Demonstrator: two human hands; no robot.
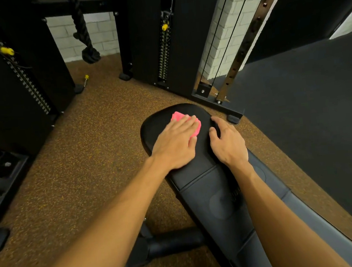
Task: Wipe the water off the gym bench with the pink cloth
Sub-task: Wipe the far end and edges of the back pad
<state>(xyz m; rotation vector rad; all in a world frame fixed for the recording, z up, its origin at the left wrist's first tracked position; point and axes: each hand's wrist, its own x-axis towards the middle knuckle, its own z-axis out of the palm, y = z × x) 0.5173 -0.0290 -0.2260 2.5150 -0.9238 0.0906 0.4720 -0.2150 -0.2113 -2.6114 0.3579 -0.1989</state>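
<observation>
Black padded gym bench (204,173): flat left hand (176,146) presses crumpled pink cloth (178,116) near far edge; right hand (228,143) grips right edge.

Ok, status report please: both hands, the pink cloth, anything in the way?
Left hand flat, pressing pink cloth on bench, far end. Right hand rests at its right edge, grip unclear. Nothing else on bench.
</observation>
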